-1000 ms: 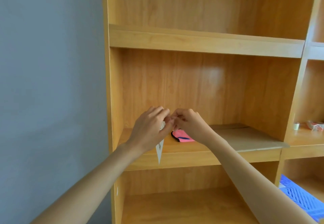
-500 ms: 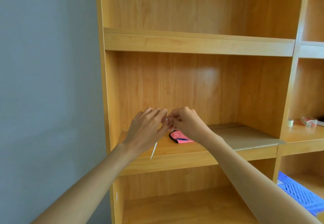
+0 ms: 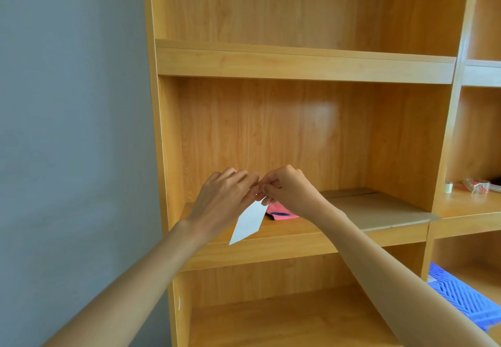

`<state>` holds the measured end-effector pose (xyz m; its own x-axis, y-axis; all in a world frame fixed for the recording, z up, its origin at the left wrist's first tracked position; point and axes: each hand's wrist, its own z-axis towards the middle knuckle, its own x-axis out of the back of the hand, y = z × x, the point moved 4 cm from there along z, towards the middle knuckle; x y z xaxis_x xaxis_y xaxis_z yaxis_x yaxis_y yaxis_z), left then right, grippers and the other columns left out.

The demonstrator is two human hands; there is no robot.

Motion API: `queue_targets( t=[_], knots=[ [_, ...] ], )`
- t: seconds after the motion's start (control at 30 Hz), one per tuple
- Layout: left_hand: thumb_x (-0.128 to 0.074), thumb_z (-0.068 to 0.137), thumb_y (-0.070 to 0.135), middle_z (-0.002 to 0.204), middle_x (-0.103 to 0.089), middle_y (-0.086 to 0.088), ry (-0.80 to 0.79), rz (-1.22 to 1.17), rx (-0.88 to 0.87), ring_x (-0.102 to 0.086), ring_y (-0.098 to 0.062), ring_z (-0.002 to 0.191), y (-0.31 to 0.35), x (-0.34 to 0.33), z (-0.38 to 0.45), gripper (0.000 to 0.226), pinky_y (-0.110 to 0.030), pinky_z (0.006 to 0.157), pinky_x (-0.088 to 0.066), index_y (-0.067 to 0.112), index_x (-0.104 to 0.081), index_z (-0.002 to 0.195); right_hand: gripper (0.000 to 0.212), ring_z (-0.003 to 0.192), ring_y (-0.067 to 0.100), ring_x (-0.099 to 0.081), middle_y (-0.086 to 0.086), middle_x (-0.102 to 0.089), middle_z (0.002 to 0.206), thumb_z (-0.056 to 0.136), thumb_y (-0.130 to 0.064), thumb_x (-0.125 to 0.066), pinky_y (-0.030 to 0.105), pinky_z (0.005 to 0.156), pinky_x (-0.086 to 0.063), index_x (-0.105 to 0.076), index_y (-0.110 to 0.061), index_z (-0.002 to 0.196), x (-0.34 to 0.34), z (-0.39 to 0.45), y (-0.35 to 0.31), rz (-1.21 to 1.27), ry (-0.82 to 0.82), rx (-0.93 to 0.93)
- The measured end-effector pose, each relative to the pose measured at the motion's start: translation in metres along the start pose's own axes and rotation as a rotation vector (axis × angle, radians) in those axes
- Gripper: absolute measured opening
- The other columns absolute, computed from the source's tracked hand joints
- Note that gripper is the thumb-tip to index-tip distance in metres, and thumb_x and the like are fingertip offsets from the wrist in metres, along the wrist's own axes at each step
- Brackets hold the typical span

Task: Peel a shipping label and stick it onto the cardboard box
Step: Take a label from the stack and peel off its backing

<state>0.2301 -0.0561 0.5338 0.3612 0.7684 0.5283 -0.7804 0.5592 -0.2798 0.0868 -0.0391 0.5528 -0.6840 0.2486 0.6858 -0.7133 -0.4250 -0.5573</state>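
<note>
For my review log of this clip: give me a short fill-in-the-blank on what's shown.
1. Both hands pinch a ____ label at its top corner.
2. The flat cardboard lies on the ____ shelf.
3. The pink item lies to the ____ of the cardboard.

Missing words: white; middle; left

White shipping label (image 3: 249, 222) hanging tilted, top corner pinched; flattened brown cardboard box (image 3: 379, 211) on the shelf.

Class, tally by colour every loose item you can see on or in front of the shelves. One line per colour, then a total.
White: 1, the label sheet
Pink: 1, a flat item
Brown: 1, the cardboard box
Clear or reddish: 2, tape rolls
Blue: 1, a ribbed basket
Total: 6
</note>
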Motion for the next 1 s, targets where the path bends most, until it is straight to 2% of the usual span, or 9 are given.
queue_targets(
  t=[0.13,0.27,0.33,0.43,0.53,0.6,0.7,0.87,1.0],
  knots=[
    [-0.032,0.102,0.037,0.077,-0.058,0.012,-0.009,0.006,0.007,-0.054,-0.013,0.074,0.001,0.000,0.001,0.027,-0.027,0.061,-0.042,0.025,-0.055,0.094,0.029,0.065,0.005,-0.070,0.000,-0.074,0.077,0.096,-0.006,-0.054,0.013,0.066,-0.054,-0.068,-0.021,0.076,-0.002,0.000,0.001,0.003,0.017,0.017],
    [-0.036,0.101,0.029,0.078,-0.061,0.013,-0.033,-0.012,0.016,-0.056,-0.013,0.076,0.002,0.001,0.001,0.024,-0.026,0.061,-0.040,0.023,-0.058,0.093,0.022,0.070,0.011,-0.072,0.001,-0.075,0.076,0.095,-0.008,-0.052,0.031,0.077,-0.060,-0.069,-0.011,0.083,-0.004,0.000,0.004,-0.010,0.038,0.021],
    [-0.039,0.101,0.026,0.079,-0.062,0.013,-0.052,-0.045,0.037,-0.055,-0.012,0.076,0.003,0.001,0.002,0.021,-0.024,0.062,-0.035,0.023,-0.057,0.092,0.022,0.068,0.010,-0.072,-0.001,-0.074,0.075,0.095,-0.009,-0.051,0.033,0.077,-0.060,-0.070,-0.008,0.086,-0.004,-0.001,0.005,-0.023,0.046,0.028],
    [-0.042,0.101,0.022,0.076,-0.059,0.013,-0.072,-0.151,0.119,-0.052,-0.011,0.075,0.002,0.002,0.003,0.017,-0.022,0.055,-0.029,0.022,-0.055,0.089,0.021,0.066,0.006,-0.071,-0.006,-0.073,0.075,0.097,-0.014,-0.050,0.037,0.075,-0.060,-0.069,-0.012,0.088,-0.004,-0.001,0.004,-0.076,0.054,0.045],
    [-0.042,0.100,0.023,0.074,-0.057,0.011,-0.082,-0.282,0.219,-0.051,-0.011,0.070,0.003,0.002,0.006,0.016,-0.025,0.051,-0.034,0.020,-0.053,0.089,0.019,0.066,0.006,-0.071,-0.007,-0.072,0.078,0.098,-0.022,-0.047,0.043,0.072,-0.060,-0.063,-0.019,0.088,-0.004,-0.001,0.002,-0.121,0.072,0.050],
    [-0.038,0.101,0.024,0.068,-0.054,0.008,-0.113,-0.373,0.286,-0.046,-0.009,0.059,0.005,0.000,0.008,0.018,-0.029,0.048,-0.032,0.020,-0.050,0.088,0.017,0.068,0.012,-0.072,-0.003,-0.072,0.078,0.098,-0.024,-0.041,0.045,0.072,-0.060,-0.056,-0.023,0.089,-0.005,-0.001,0.000,-0.128,0.087,0.040],
    [-0.033,0.104,0.024,0.057,-0.047,0.009,-0.121,-0.500,0.349,-0.040,-0.008,0.046,0.010,-0.003,0.011,0.023,-0.026,0.045,-0.026,0.017,-0.049,0.090,0.021,0.068,0.023,-0.071,0.001,-0.072,0.074,0.096,-0.030,-0.035,0.050,0.070,-0.059,-0.051,-0.023,0.085,-0.007,-0.003,-0.003,-0.090,0.135,0.011],
    [-0.029,0.106,0.029,0.061,-0.049,0.010,-0.096,-0.619,0.420,-0.042,-0.007,0.049,0.014,-0.003,0.009,0.027,-0.026,0.050,-0.030,0.018,-0.045,0.087,0.023,0.066,0.019,-0.071,-0.001,-0.072,0.071,0.102,-0.030,-0.036,0.051,0.069,-0.058,-0.050,-0.019,0.088,-0.010,-0.006,-0.003,-0.017,0.163,0.011],
    [-0.028,0.105,0.039,0.068,-0.060,0.000,-0.072,-0.707,0.474,-0.046,-0.012,0.054,0.015,-0.010,0.005,0.031,-0.032,0.054,-0.036,0.021,-0.042,0.082,0.019,0.066,0.009,-0.070,-0.008,-0.071,0.074,0.101,-0.027,-0.040,0.049,0.070,-0.059,-0.052,-0.019,0.089,-0.013,-0.008,0.000,0.031,0.171,-0.013]
  ],
)
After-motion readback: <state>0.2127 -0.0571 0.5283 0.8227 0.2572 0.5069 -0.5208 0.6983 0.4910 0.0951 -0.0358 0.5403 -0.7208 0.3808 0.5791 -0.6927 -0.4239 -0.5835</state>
